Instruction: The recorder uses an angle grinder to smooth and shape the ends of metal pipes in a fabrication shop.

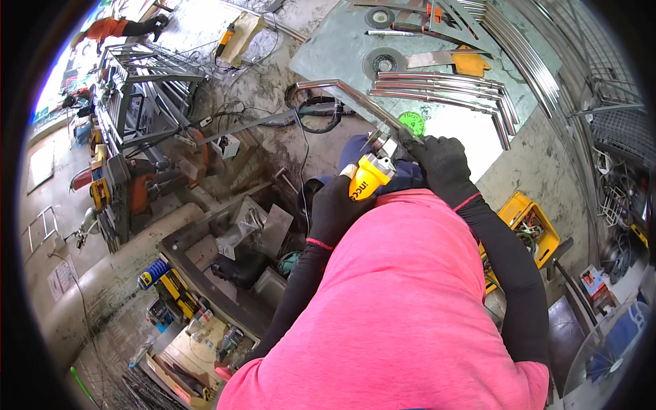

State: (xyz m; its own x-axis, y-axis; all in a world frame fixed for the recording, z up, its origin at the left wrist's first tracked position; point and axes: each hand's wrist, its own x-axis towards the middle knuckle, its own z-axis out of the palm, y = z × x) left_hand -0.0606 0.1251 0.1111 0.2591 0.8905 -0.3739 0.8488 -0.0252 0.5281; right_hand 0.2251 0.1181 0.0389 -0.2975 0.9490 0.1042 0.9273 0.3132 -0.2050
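My left hand (336,208), in a black glove, is closed around the body of a yellow angle grinder (371,176). The grinder's head points away from me, close to a bent shiny metal tube (365,104). My right hand (444,164), also gloved in black, grips the near end of that tube. From there the tube runs forward and left, then bends near its far end. Just beyond my right hand, a green round disc (412,123) lies on the grey-white worktable (321,58). The contact between grinder and tube is too small to make out.
Several bent tubes (437,87) and a grey disc (384,63) lie on the worktable. A yellow crate (536,222) stands at right. At left are an open bin (205,236) and a metal frame stack (147,89). A black cable (305,157) hangs beside the grinder. A person (106,29) is far left.
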